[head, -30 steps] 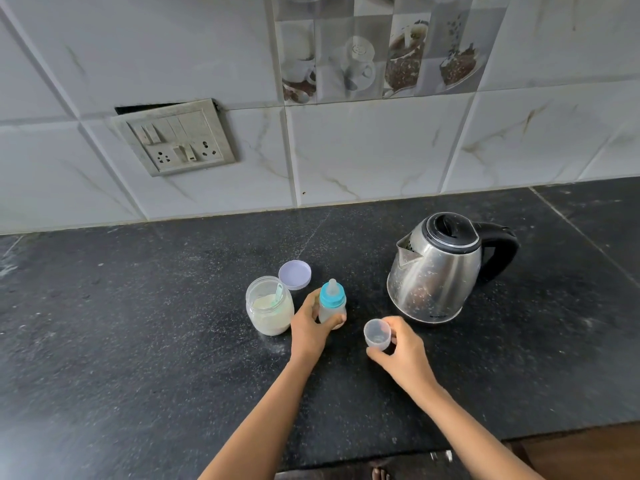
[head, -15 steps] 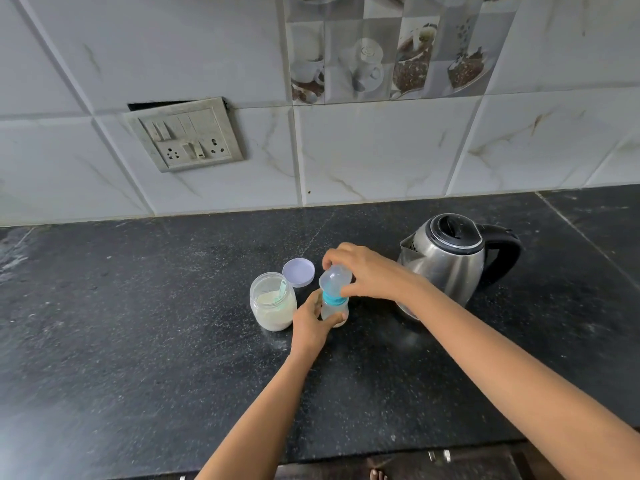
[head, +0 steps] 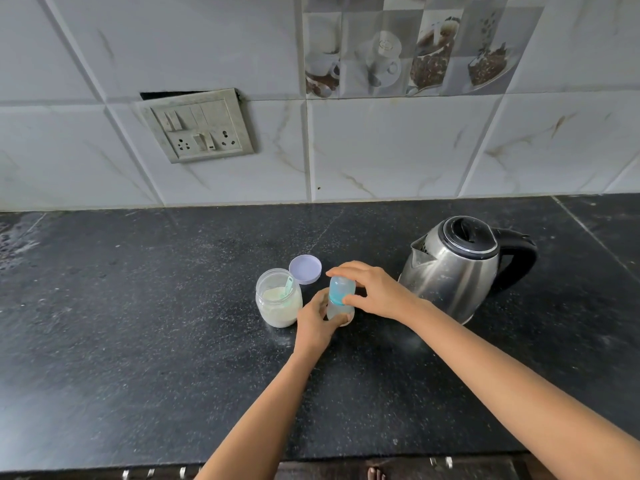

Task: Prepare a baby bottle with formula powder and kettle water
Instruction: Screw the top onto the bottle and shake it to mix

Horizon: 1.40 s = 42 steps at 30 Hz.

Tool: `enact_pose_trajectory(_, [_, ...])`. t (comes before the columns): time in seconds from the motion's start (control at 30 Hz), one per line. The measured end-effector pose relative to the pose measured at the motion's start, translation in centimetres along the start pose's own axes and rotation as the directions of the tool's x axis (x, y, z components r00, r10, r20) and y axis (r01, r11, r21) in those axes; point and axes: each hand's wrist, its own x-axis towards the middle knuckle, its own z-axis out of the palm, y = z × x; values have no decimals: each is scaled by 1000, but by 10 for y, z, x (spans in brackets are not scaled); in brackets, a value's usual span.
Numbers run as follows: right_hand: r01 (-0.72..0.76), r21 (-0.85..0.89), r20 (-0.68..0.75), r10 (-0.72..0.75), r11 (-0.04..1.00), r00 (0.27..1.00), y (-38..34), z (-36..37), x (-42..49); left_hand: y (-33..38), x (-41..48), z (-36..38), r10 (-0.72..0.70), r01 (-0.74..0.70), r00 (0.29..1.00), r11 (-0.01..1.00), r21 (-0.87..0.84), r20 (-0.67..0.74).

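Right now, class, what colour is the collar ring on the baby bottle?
Turquoise; the collar ring shows best in the head view.

Left hand (head: 313, 325) gripping — right hand (head: 377, 294) pinching.

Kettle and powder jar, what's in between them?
In the head view, the baby bottle stands between them, gripped by the left hand and right hand.

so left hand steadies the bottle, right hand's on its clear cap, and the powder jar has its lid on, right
Not quite: the head view shows the powder jar open, its lid lying on the counter just behind it. The rest holds.
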Motion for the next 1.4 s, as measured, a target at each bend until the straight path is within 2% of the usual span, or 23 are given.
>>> enact_pose_trajectory(0.13, [34,-11,-69,-34,999,997,6,10,-1,0,-2,1,17,-17,1000,1000,-19,-23])
enact_pose_trajectory(0.33, [84,4,-277,-79,996,958,10,30,-3,-1,-4,2,43,-43,998,999,-9,-42])
enact_pose_trajectory(0.6, [84,-187,-364,-148,979,920,15,52,0,0,-9,6,93,-84,990,993,84,-109])
enact_pose_trajectory(0.73, [70,-192,-372,-139,979,918,11,60,0,-1,-11,8,92,-77,986,991,111,-139])
enact_pose_trajectory(0.83, [76,-60,-334,-92,995,938,11,57,-2,2,-13,10,108,-85,983,984,154,-150])
enact_pose_trajectory(0.93, [50,42,-276,-36,998,960,13,57,-4,-2,-18,9,137,-85,979,945,314,-148])
enact_pose_trajectory(1.03, [37,148,-213,-5,988,977,16,61,-6,-20,-29,6,189,-40,960,823,567,-206])
enact_pose_trajectory(1.1, [50,200,-175,-15,978,985,18,59,-7,-30,-41,4,221,5,939,757,653,-263])
enact_pose_trajectory(1.17, [13,273,-146,28,962,989,22,52,-4,-36,-50,0,242,6,936,717,697,-256])
enact_pose_trajectory(1.27, [-79,507,-140,172,858,975,26,37,-1,-43,-56,-2,255,-29,939,726,687,-230])
enact_pose_trajectory(1.4, [-80,824,-89,267,561,959,16,19,3,-42,-55,-1,225,-20,948,748,663,-224])
